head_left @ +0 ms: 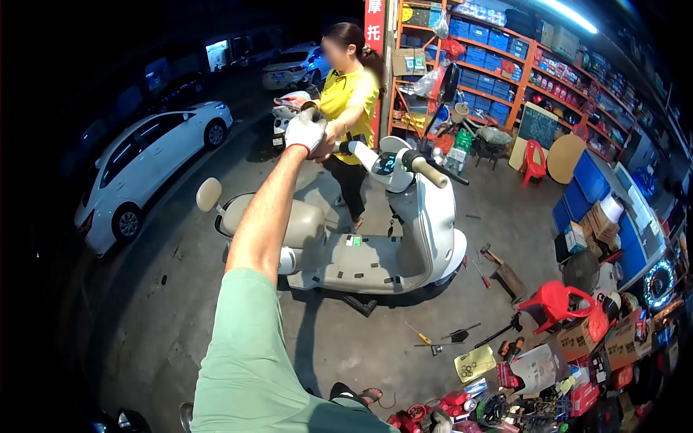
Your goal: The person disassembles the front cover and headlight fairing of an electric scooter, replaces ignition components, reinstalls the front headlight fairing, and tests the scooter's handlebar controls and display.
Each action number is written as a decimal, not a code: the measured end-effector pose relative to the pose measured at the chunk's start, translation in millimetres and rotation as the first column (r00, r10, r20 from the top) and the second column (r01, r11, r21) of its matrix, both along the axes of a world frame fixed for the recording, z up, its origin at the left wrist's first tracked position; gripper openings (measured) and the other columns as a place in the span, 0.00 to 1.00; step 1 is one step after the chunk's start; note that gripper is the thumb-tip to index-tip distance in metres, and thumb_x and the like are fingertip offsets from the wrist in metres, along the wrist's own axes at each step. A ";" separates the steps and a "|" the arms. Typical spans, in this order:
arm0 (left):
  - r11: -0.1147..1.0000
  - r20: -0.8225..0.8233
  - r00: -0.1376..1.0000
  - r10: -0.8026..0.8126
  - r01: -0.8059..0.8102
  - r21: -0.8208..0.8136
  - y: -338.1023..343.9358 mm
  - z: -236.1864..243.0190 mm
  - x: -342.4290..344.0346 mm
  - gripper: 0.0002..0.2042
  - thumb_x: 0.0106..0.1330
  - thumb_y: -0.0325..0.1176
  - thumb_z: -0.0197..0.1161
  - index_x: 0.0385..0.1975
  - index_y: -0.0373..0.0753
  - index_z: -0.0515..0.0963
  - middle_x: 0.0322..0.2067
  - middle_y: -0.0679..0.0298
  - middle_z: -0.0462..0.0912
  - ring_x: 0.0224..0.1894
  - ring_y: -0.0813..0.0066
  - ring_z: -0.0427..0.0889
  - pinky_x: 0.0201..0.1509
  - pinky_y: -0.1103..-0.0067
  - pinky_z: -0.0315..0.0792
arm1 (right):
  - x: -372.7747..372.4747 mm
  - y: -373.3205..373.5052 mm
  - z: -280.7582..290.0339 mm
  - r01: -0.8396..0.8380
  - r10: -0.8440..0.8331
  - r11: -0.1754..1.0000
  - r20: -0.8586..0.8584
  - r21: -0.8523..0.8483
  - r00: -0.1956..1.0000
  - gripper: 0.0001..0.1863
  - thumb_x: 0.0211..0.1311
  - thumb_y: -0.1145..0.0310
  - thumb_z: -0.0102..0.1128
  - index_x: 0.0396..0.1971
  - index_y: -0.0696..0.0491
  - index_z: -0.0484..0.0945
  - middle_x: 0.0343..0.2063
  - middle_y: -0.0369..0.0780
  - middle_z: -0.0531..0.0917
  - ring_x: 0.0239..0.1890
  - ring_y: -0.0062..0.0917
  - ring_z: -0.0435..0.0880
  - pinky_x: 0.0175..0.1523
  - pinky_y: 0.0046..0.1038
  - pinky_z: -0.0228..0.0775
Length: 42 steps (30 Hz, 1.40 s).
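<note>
My left arm in a green sleeve reaches far forward. In a white and grey work glove, my left hand (304, 131) looks closed, beside the hands of a person in a yellow top (355, 94). What lies between these hands is hidden. Below and right of them stands a white electric scooter (426, 224) with a beige seat (296, 219), a lit display (385, 163) and a beige handlebar grip (429, 172). A greyish glove-like shape (440, 418) at the lower edge may be my right hand; its fingers cannot be made out.
Screwdrivers (420, 335), a hammer (498, 267) and a yellow tray (475, 364) lie on the floor. Red plastic chair (559, 303), boxes and loose parts crowd the right. Orange shelves (523, 79) line the back; a white car (155, 155) is parked left.
</note>
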<state>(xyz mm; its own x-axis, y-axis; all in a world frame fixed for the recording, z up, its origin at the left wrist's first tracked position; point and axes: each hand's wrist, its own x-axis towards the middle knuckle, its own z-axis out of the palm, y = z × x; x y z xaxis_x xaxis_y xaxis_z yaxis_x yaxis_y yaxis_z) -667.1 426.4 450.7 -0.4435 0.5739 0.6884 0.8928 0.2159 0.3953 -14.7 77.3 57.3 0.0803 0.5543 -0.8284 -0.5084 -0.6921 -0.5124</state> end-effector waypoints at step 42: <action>0.573 0.737 0.468 0.488 0.465 -0.675 -506.7 -520.6 282.0 0.14 0.60 0.41 0.59 0.36 0.36 0.82 0.28 0.57 0.85 0.27 0.70 0.83 0.35 0.72 0.77 | 98.0 -102.6 -110.4 -0.019 0.082 0.972 -0.264 0.233 0.961 0.07 0.58 0.78 0.50 0.35 0.56 0.75 0.26 0.43 0.80 0.23 0.31 0.79 0.23 0.30 0.71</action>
<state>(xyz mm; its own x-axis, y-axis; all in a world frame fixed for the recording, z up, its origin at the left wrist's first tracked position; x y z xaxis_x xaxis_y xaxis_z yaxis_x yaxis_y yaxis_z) -385.0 -80.3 -69.9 -0.4583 0.5657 -0.6855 0.2214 0.8196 0.5284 83.3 -25.3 -53.1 -0.1618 0.7266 -0.6677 -0.6171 -0.6025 -0.5061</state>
